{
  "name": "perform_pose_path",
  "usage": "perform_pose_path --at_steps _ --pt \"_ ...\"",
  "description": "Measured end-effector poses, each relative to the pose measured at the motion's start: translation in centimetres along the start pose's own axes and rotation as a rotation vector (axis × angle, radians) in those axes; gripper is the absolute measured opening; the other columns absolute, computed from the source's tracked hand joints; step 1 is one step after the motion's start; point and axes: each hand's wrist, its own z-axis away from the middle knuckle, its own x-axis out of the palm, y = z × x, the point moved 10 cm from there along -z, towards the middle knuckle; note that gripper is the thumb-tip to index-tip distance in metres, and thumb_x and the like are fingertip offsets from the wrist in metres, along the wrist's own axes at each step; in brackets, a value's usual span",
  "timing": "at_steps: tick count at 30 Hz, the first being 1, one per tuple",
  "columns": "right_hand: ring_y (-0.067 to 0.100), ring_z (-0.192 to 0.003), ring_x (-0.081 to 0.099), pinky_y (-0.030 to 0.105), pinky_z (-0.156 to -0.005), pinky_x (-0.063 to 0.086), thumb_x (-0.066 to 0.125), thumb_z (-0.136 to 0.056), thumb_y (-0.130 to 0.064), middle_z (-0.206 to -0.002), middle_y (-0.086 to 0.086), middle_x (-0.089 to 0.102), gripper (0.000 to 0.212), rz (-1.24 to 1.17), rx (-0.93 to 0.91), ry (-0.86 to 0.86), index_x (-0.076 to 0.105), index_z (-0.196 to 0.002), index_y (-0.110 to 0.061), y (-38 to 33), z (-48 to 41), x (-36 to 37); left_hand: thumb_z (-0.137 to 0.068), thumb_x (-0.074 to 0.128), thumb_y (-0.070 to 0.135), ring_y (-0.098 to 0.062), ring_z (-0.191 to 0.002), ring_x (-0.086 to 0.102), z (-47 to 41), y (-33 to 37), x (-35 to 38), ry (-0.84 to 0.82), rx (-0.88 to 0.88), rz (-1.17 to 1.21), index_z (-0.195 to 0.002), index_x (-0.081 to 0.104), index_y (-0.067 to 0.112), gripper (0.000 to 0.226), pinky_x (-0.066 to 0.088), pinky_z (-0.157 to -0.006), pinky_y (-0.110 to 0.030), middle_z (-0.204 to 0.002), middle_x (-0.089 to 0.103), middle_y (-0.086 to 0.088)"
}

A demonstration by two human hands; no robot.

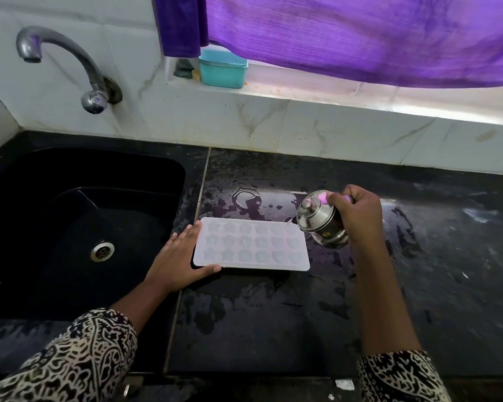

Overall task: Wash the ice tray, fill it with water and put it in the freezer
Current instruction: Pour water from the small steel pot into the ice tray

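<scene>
My 2 sleeves (79, 358), printed in black and white, sit lowest in view, 1 on each forearm. My left hand (183, 256) lies spread with straight fingers against the left end of the ice tray (250, 245), thumb along its near edge, bracing it and not curled round it. The tray is pale and translucent, with 3 rows of 6 moulded cavities, some star-shaped and some heart-shaped, and it rests flat on the black bench (273, 314) just right of the sink (18, 198). My right hand (357, 216) is wrapped round a small steel pot (317, 221), held above the bench and tipped toward the tray's far right corner, where a thin thread of water seems to meet it. The bench is wet, with puddles (244, 198) behind the tray. The black sink has a metal drain (102, 250), and a curved tap (55, 53) sticks out of the tiled wall above it. A teal box (222, 68) stands on the window ledge under a purple curtain (360, 33).
</scene>
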Motion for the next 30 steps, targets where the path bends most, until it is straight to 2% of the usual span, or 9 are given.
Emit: perform_pose_path --at_steps 16,20,23,25,28,30 --pt "0.009 -0.051 0.040 0.008 -0.043 0.037 0.065 -0.081 -0.010 -0.056 -0.001 0.042 0.036 -0.018 0.017 0.013 0.038 -0.058 -0.017 0.0 0.2 -0.2 -0.060 0.024 0.098 -0.009 -0.147 0.007 0.0 -0.1 0.0 -0.001 -0.002 0.003 -0.155 0.002 0.020 0.124 0.002 -0.117 -0.029 -0.161 0.011 0.005" --pt "0.010 -0.054 0.042 0.021 -0.052 0.041 0.065 -0.080 -0.012 -0.057 -0.001 0.044 0.034 -0.129 0.130 0.045 0.040 -0.058 -0.019 1.4 0.2 -0.6 -0.060 0.025 0.098 -0.009 -0.147 0.007 0.0 -0.1 0.0 -0.001 -0.003 0.004 -0.155 0.003 0.020 0.125 0.002 -0.116 -0.029 -0.161 0.011 0.005" --pt "0.005 -0.050 0.041 0.020 -0.051 0.041 0.064 -0.080 -0.010 -0.056 -0.002 0.044 0.032 -0.273 0.239 0.081 0.042 -0.059 -0.018 2.7 0.3 -0.9 -0.060 0.025 0.098 -0.007 -0.147 0.006 -0.1 -0.1 0.1 -0.003 -0.002 0.013 -0.155 0.003 0.020 0.125 0.002 -0.117 -0.029 -0.161 0.011 0.006" --pt "0.009 -0.055 0.043 0.024 -0.053 0.040 0.064 -0.079 -0.009 -0.058 -0.001 0.046 0.031 -0.324 0.283 0.106 0.043 -0.058 -0.019 3.4 0.3 -1.2 -0.060 0.026 0.098 -0.007 -0.147 0.006 0.0 -0.1 0.0 0.000 0.000 0.017 -0.155 0.004 0.020 0.125 0.002 -0.117 -0.029 -0.161 0.012 0.006" --pt "0.015 -0.061 0.045 0.029 -0.057 0.041 0.064 -0.078 -0.008 -0.060 0.002 0.048 0.030 -0.348 0.317 0.135 0.045 -0.057 -0.019 4.1 0.4 -1.9 -0.060 0.026 0.098 -0.008 -0.147 0.007 0.0 -0.1 0.0 0.000 0.000 0.015 -0.155 0.003 0.020 0.124 0.003 -0.117 -0.030 -0.161 0.012 0.006" --pt "0.013 -0.058 0.046 0.027 -0.056 0.042 0.064 -0.078 -0.007 -0.060 0.002 0.049 0.030 -0.326 0.303 0.134 0.046 -0.057 -0.018 4.1 0.5 -2.2 -0.061 0.027 0.098 -0.007 -0.147 0.007 0.0 -0.1 0.0 0.002 -0.003 0.017 -0.155 0.003 0.021 0.124 0.003 -0.117 -0.030 -0.161 0.013 0.006"
